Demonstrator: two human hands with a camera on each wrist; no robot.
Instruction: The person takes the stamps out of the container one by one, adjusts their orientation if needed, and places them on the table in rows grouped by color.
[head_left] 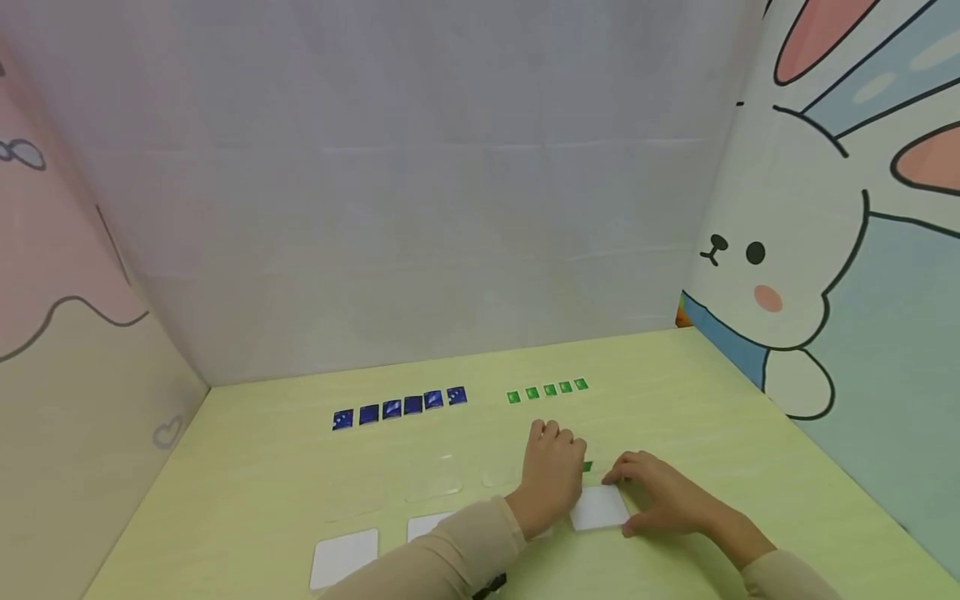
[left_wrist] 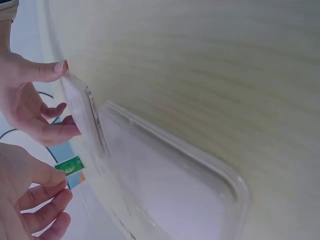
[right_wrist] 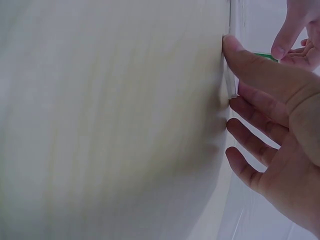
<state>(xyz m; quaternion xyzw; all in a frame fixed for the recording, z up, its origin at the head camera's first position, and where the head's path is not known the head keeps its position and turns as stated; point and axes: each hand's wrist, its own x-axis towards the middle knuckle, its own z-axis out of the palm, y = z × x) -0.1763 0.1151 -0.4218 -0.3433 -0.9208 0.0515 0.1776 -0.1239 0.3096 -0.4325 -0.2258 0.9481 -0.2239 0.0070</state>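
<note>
My left hand [head_left: 551,479] pinches a small green card [left_wrist: 70,165] between thumb and forefinger, in the air beside a flat white square case [head_left: 598,507]. On that case's right side, my right hand [head_left: 663,496] holds the edges with the thumb at the near side and fingertips at the far side. In the left wrist view the case looks tilted, its clear rim showing. Another white case [left_wrist: 160,170] with a clear rim lies next to it; in the head view my left hand and forearm largely cover this one.
Two more white cases [head_left: 345,558] lie to the left, one partly under my left sleeve. Clear, faint lids [head_left: 435,483] lie behind them. Farther back are a row of blue squares [head_left: 412,405] and a row of small green squares [head_left: 550,389]. Walls border the table.
</note>
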